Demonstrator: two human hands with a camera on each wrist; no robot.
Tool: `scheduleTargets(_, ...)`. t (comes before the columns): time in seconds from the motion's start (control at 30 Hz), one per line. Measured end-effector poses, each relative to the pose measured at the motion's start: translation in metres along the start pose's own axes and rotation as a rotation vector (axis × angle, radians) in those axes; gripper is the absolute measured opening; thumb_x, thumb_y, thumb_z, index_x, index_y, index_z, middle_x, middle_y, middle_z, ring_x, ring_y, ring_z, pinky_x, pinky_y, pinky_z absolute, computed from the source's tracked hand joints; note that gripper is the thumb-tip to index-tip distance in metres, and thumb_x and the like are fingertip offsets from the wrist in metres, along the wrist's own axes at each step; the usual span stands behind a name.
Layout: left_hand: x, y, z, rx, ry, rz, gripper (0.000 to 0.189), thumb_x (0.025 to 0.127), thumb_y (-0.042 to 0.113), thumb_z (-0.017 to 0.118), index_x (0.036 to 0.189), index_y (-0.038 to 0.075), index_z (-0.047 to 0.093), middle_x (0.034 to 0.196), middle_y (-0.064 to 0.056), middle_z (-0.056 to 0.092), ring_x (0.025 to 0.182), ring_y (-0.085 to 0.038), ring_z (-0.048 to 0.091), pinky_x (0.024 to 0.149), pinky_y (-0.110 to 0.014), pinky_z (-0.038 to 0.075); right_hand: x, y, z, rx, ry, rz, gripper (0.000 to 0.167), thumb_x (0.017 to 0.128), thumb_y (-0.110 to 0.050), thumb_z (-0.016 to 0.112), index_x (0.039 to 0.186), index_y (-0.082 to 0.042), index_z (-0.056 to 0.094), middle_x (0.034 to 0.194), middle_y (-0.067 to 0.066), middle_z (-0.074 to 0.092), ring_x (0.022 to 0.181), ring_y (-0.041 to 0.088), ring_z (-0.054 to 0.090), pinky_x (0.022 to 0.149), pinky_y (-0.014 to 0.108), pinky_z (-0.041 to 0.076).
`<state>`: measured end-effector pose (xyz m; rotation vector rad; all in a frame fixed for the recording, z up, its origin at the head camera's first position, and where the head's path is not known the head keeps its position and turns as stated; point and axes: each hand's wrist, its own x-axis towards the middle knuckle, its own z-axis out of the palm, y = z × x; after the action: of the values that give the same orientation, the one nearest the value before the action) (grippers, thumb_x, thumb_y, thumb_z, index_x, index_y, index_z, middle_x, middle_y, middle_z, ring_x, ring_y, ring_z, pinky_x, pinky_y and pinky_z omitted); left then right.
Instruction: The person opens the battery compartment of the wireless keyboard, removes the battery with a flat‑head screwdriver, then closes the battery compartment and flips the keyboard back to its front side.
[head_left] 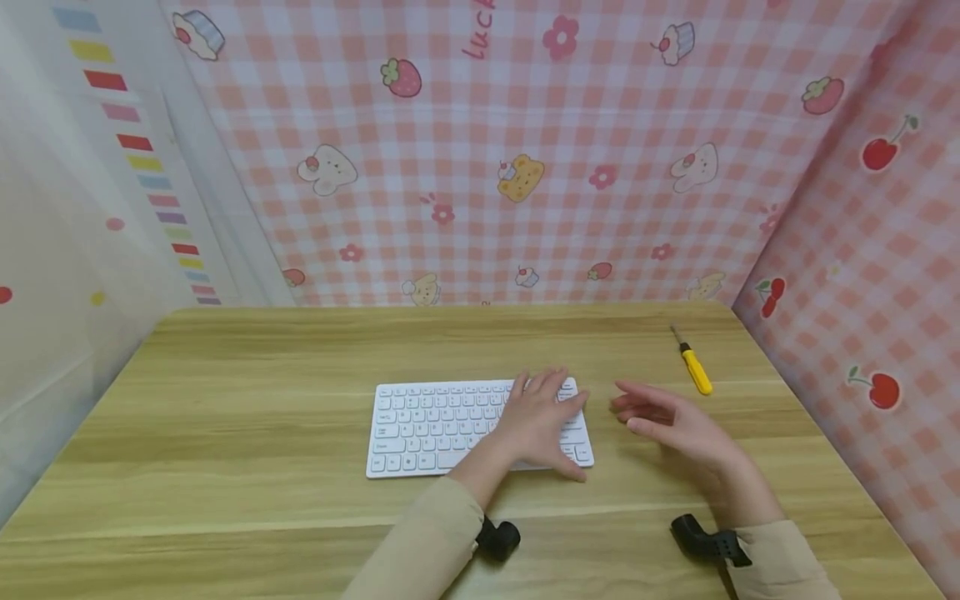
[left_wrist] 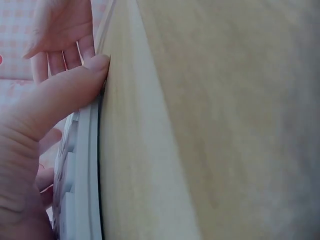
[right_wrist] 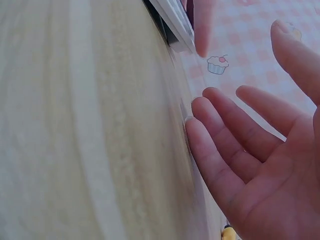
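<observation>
Lettering "Luck" marks the backdrop [head_left: 480, 37]; left hand [head_left: 542, 421] rests spread on keyboard [head_left: 420, 425], right hand [head_left: 663, 421] hovers relaxed.

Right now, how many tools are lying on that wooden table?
1. A yellow-handled screwdriver lies near the table's far right corner, beyond the right hand. No others show, though the hands and sleeves could hide something small.

Bare table [head_left: 247, 417] left of the keyboard [head_left: 427, 425] – only a screwdriver [head_left: 695, 367] far right.

Right end of the keyboard [head_left: 420, 429] hidden under the left hand [head_left: 542, 421]; screwdriver [right_wrist: 229, 233] cut off at frame bottom.
</observation>
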<state>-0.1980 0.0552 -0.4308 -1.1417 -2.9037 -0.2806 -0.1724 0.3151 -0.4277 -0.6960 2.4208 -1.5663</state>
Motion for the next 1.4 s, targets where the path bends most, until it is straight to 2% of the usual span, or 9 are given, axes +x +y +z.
scheduleTargets(0.2, 0.002, -0.003, 0.003, -0.005, 0.049, 0.02, 0.103, 0.058, 0.073, 0.08, 0.147, 0.03, 0.05, 0.156, -0.008, 0.033, 0.141, -0.025, 0.029, 0.113, -0.049, 0.021, 0.0, -0.004, 0.0, 0.0, 0.041, -0.016, 0.054, 0.1, -0.002, 0.056, 0.147, 0.012, 0.033, 0.128, 0.033, 0.055, 0.109, 0.019, 0.064, 0.086, 0.024, 0.053)
scheduleTargets(0.33, 0.003, -0.004, -0.003, -0.022, 0.062, 0.04, 0.101, 0.059, 0.072, 0.08, 0.146, 0.03, 0.051, 0.156, -0.009, 0.032, 0.14, -0.026, 0.03, 0.112, -0.048, 0.022, 0.0, -0.008, -0.001, 0.072, 0.09, -0.056, 0.051, 0.101, 0.001, 0.052, 0.148, 0.009, 0.033, 0.129, 0.028, 0.057, 0.11, 0.016, 0.064, 0.086, 0.027, 0.054)
scheduleTargets(0.4, 0.004, -0.005, -0.013, -0.044, 0.076, 0.046, 0.1, 0.06, 0.071, 0.08, 0.146, 0.03, 0.051, 0.157, -0.01, 0.031, 0.14, -0.027, 0.03, 0.112, -0.049, 0.023, -0.001, -0.009, -0.003, 0.14, 0.11, -0.085, 0.05, 0.102, 0.001, 0.048, 0.15, 0.005, 0.034, 0.131, 0.019, 0.059, 0.112, 0.015, 0.063, 0.088, 0.028, 0.054)
scheduleTargets(0.5, 0.002, -0.006, -0.036, -0.108, 0.108, 0.042, 0.098, 0.061, 0.069, 0.081, 0.145, 0.03, 0.052, 0.157, -0.011, 0.031, 0.14, -0.027, 0.029, 0.111, -0.049, 0.024, -0.001, -0.01, -0.004, 0.274, 0.119, -0.13, 0.049, 0.104, 0.0, 0.044, 0.152, -0.003, 0.036, 0.131, 0.009, 0.06, 0.114, 0.016, 0.061, 0.091, 0.03, 0.052)
scheduleTargets(0.67, -0.003, -0.01, -0.078, -0.239, 0.157, 0.042, 0.096, 0.062, 0.065, 0.083, 0.145, 0.028, 0.053, 0.156, -0.014, 0.031, 0.14, -0.029, 0.029, 0.112, -0.049, 0.025, 0.001, -0.013, -0.005, 0.417, 0.101, -0.183, 0.047, 0.106, -0.004, 0.04, 0.153, -0.007, 0.036, 0.132, 0.008, 0.059, 0.117, 0.019, 0.06, 0.096, 0.032, 0.05)
scheduleTargets(0.8, -0.007, -0.013, -0.105, -0.323, 0.171, 0.043, 0.095, 0.063, 0.062, 0.084, 0.146, 0.027, 0.051, 0.157, -0.013, 0.03, 0.137, -0.028, 0.033, 0.109, -0.045, 0.031, 0.004, -0.018, -0.004, 0.416, 0.08, -0.198, 0.048, 0.106, -0.002, 0.039, 0.153, -0.006, 0.035, 0.133, 0.01, 0.059, 0.117, 0.019, 0.06, 0.096, 0.031, 0.05)
scheduleTargets(1.03, -0.015, -0.015, -0.146, -0.482, 0.194, 0.059, 0.096, 0.066, 0.05, 0.088, 0.149, 0.024, 0.048, 0.157, -0.015, 0.025, 0.121, -0.022, 0.044, 0.09, -0.034, 0.048, 0.012, -0.026, 0.006, 0.418, 0.014, -0.189, 0.048, 0.106, -0.004, 0.04, 0.154, -0.007, 0.034, 0.134, 0.009, 0.059, 0.118, 0.021, 0.059, 0.098, 0.035, 0.049)
scheduleTargets(1.27, -0.029, -0.017, -0.184, -0.522, 0.212, 0.026, 0.095, 0.064, 0.049, 0.089, 0.148, 0.03, 0.048, 0.159, -0.014, 0.026, 0.131, -0.029, 0.042, 0.094, -0.045, 0.048, 0.02, -0.028, 0.016, 0.437, -0.041, -0.189, 0.047, 0.107, -0.007, 0.039, 0.153, -0.005, 0.034, 0.135, 0.013, 0.057, 0.119, 0.023, 0.058, 0.099, 0.038, 0.048)
scheduleTargets(1.4, -0.038, -0.023, -0.197, -0.578, 0.263, 0.017, 0.094, 0.064, 0.045, 0.091, 0.147, 0.029, 0.05, 0.159, -0.012, 0.026, 0.137, -0.031, 0.037, 0.097, -0.048, 0.047, 0.023, -0.026, 0.02, 0.468, -0.082, -0.192, 0.047, 0.107, -0.008, 0.038, 0.154, -0.006, 0.033, 0.135, 0.015, 0.055, 0.12, 0.024, 0.058, 0.099, 0.038, 0.048)
